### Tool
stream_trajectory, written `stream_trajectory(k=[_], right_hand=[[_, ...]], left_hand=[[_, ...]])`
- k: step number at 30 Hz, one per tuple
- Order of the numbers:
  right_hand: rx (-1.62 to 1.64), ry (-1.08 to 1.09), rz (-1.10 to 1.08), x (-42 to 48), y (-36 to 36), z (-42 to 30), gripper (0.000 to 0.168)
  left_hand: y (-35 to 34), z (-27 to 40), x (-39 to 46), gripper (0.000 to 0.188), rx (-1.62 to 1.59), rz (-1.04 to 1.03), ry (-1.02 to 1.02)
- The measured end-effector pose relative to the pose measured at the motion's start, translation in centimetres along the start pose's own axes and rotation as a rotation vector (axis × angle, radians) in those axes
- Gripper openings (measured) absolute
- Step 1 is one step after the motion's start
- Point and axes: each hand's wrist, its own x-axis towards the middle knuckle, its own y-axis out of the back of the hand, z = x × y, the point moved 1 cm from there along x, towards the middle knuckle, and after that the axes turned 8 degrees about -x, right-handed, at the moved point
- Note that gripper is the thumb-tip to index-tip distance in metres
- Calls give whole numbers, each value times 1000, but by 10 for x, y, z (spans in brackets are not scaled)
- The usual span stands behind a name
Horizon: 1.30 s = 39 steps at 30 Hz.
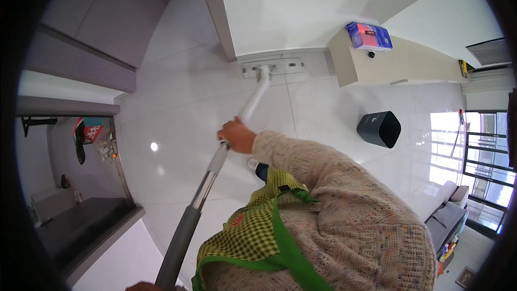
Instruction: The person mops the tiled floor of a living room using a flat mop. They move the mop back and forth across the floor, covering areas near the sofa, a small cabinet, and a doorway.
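My right hand point(238, 135) is closed around the pole of a flat mop point(216, 159), where the white lower section meets the metal collar. At the bottom edge, my left hand point(143, 287) is at the thick grey grip of the same pole; the frame cuts most of it off. The pole slants up and away to the wide flat mop head point(274, 68), slightly blurred, which lies on the glossy tiled floor close to the base of the white wall. A knitted sleeve and a green checked apron point(258, 230) cover part of the view.
Right of the mop stands a dark waste bin point(379, 129). Beyond it is a low pale cabinet point(343, 60) bearing a tissue pack point(369, 36). On the left, a doorway frame point(68, 106) borders a lower-toned area with scattered debris point(107, 147). A grey sofa point(444, 222) stands far right.
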Motion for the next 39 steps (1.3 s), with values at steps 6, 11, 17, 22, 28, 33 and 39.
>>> stream_trajectory(k=[6, 11, 17, 22, 28, 33, 39], right_hand=[[-63, 260, -78, 30, -45, -92, 14], [-162, 213, -42, 24, -73, -100, 10], [-157, 228, 56, 24, -84, -115, 11], [-254, 132, 42, 30, -83, -83, 13], [-261, -17, 33, 7, -66, 8, 16], [-220, -114, 39, -21, -48, 69, 22], [-312, -354, -5, -64, -43, 158, 23]], left_hand=[[-43, 50, -65, 28, 587, 467, 59], [-58, 70, -63, 40, 1511, 406, 1136], [-19, 81, -83, 43, 1934, 34, 1018], [32, 65, -85, 41, 1850, -89, 922], [51, -9, -35, 39, 1769, -313, 678], [74, -62, -29, 57, 1626, -264, 731], [72, -158, -3, 54, 1490, -311, 644]])
